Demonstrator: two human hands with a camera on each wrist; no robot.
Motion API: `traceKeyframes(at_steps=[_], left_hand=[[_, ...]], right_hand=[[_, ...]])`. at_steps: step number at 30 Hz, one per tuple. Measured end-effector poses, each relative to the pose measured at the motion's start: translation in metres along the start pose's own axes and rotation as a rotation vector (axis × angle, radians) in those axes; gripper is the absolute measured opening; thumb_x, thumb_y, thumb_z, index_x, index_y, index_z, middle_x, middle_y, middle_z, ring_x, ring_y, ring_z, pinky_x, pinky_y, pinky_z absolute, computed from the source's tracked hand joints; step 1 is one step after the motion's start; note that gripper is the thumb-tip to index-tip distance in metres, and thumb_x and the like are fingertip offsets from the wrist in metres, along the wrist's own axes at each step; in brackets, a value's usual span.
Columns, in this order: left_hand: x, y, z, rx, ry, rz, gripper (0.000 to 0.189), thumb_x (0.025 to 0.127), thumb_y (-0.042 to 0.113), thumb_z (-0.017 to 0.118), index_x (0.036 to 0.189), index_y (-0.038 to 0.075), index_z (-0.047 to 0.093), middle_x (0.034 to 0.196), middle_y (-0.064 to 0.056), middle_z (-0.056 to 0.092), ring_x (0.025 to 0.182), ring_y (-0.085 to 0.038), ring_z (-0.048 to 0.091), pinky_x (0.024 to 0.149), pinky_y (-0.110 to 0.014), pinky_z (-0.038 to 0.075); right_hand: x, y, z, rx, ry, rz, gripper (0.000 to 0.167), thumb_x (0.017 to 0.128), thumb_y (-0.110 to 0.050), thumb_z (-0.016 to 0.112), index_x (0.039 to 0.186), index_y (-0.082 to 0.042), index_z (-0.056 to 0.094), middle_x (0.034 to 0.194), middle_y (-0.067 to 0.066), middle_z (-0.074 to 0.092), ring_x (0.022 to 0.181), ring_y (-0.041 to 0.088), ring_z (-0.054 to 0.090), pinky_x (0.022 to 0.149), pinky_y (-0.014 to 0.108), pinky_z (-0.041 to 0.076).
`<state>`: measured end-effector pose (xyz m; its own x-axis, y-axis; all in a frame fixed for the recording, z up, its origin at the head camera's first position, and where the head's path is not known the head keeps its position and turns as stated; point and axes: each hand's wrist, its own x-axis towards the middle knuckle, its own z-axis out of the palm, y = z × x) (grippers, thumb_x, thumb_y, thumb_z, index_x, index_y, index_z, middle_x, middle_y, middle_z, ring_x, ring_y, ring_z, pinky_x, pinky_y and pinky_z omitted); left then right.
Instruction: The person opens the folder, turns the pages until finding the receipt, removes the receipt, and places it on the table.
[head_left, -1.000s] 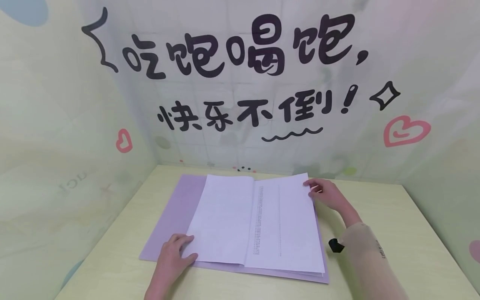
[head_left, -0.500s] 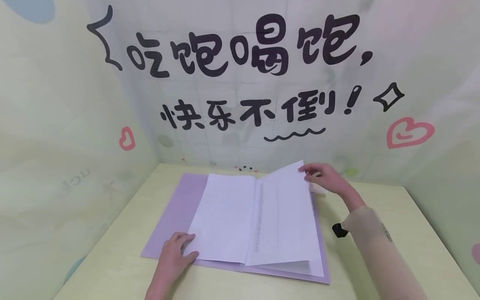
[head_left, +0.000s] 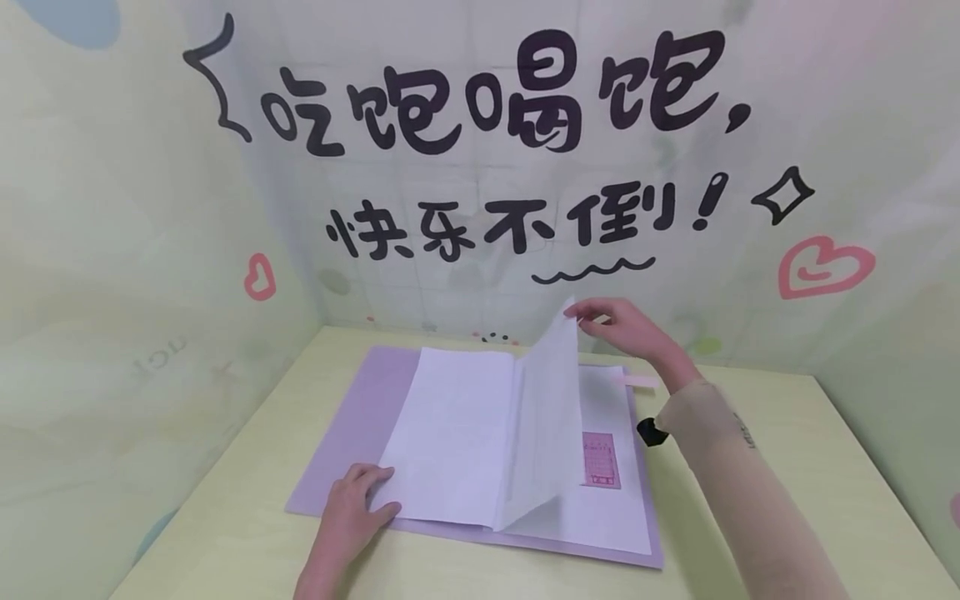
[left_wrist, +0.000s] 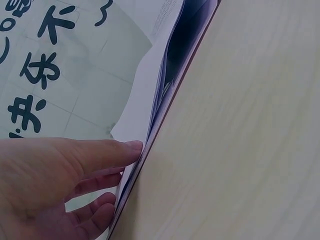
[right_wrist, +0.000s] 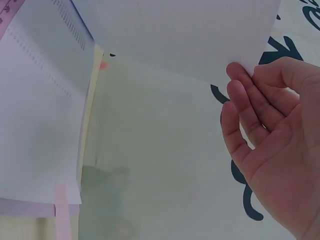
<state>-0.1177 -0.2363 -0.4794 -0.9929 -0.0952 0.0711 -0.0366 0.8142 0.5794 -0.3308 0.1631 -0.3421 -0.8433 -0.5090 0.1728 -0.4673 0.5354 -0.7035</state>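
An open booklet of white pages with a purple cover (head_left: 352, 433) lies on the table. My right hand (head_left: 626, 329) pinches the upper outer corner of a lifted page (head_left: 551, 417), which stands nearly upright near the fold; in the right wrist view, thumb and fingertips meet at its edge. A pink printed slip (head_left: 602, 461) is partly exposed on the right-hand page (head_left: 626, 517). From that page's outer edge sticks a pale pink strip (head_left: 641, 382). My left hand (head_left: 352, 508) rests at the lower left corner of the left-hand page (head_left: 450, 433), thumb and fingers loosely spread.
The pale wood table (head_left: 757, 467) ends at a back wall sheet (head_left: 420, 300) with large black writing. Printed sheets hang on both sides. A small black object (head_left: 652, 432) shows by the right sleeve (head_left: 720, 450).
My right hand has raised the page corner and carried it leftward, turning the page up toward the fold. The pink slip and strip have come into sight. My left hand stays in place.
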Motion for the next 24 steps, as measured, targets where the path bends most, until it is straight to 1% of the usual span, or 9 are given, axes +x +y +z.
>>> traceKeyframes(at_steps=[4, 7, 11, 15, 19, 21, 24], left_hand=[[0.0, 0.001, 0.0, 0.002, 0.007, 0.017, 0.049, 0.076, 0.017, 0.082, 0.121, 0.004, 0.067, 0.126, -0.018, 0.06, 0.112, -0.042, 0.056, 0.1, -0.057, 0.045], [0.0, 0.001, 0.0, 0.003, 0.013, 0.022, 0.049, 0.075, 0.017, 0.083, 0.12, 0.004, 0.068, 0.125, -0.019, 0.061, 0.112, -0.043, 0.056, 0.1, -0.057, 0.046], [0.0, 0.002, -0.001, 0.019, 0.011, 0.025, 0.047, 0.075, 0.017, 0.083, 0.118, 0.004, 0.068, 0.126, -0.021, 0.061, 0.113, -0.044, 0.056, 0.1, -0.057, 0.045], [-0.001, 0.003, -0.002, 0.043, 0.018, 0.031, 0.045, 0.075, 0.016, 0.082, 0.116, 0.004, 0.068, 0.126, -0.022, 0.062, 0.114, -0.044, 0.056, 0.101, -0.057, 0.045], [0.0, 0.004, -0.002, 0.06, 0.024, 0.044, 0.045, 0.074, 0.017, 0.083, 0.115, 0.004, 0.069, 0.126, -0.022, 0.063, 0.113, -0.044, 0.057, 0.1, -0.056, 0.046], [0.0, 0.003, -0.002, 0.063, 0.022, 0.041, 0.045, 0.074, 0.017, 0.083, 0.114, 0.004, 0.069, 0.126, -0.022, 0.063, 0.114, -0.044, 0.057, 0.1, -0.056, 0.046], [0.0, 0.003, -0.004, 0.053, 0.018, 0.034, 0.044, 0.074, 0.016, 0.083, 0.114, 0.004, 0.069, 0.126, -0.023, 0.063, 0.115, -0.044, 0.057, 0.102, -0.057, 0.045]], right_hand=[[0.01, -0.015, 0.008, -0.003, 0.006, -0.01, 0.033, 0.095, -0.008, 0.057, 0.128, -0.006, 0.064, 0.122, 0.012, 0.067, 0.107, 0.023, 0.059, 0.097, 0.042, 0.052], [0.019, -0.024, 0.018, 0.026, 0.031, -0.016, 0.034, 0.094, -0.008, 0.06, 0.127, -0.004, 0.063, 0.123, 0.013, 0.067, 0.106, 0.024, 0.06, 0.096, 0.042, 0.053], [0.031, -0.035, 0.033, 0.07, 0.066, -0.01, 0.033, 0.092, -0.01, 0.065, 0.125, -0.006, 0.065, 0.124, 0.013, 0.067, 0.107, 0.025, 0.061, 0.096, 0.042, 0.053], [0.041, -0.046, 0.047, 0.086, 0.074, -0.003, 0.033, 0.091, -0.015, 0.068, 0.124, -0.009, 0.065, 0.124, 0.015, 0.067, 0.11, 0.025, 0.061, 0.096, 0.043, 0.053], [0.052, -0.051, 0.063, 0.11, 0.084, -0.022, 0.036, 0.09, -0.016, 0.07, 0.125, -0.009, 0.063, 0.122, 0.013, 0.066, 0.112, 0.026, 0.062, 0.096, 0.041, 0.054], [0.056, -0.054, 0.072, 0.126, 0.086, -0.027, 0.037, 0.09, -0.017, 0.071, 0.125, -0.01, 0.063, 0.121, 0.01, 0.066, 0.113, 0.025, 0.063, 0.096, 0.039, 0.055], [0.062, -0.057, 0.085, 0.161, 0.093, -0.031, 0.039, 0.09, -0.017, 0.072, 0.126, -0.01, 0.061, 0.123, 0.01, 0.065, 0.114, 0.025, 0.064, 0.096, 0.038, 0.056]])
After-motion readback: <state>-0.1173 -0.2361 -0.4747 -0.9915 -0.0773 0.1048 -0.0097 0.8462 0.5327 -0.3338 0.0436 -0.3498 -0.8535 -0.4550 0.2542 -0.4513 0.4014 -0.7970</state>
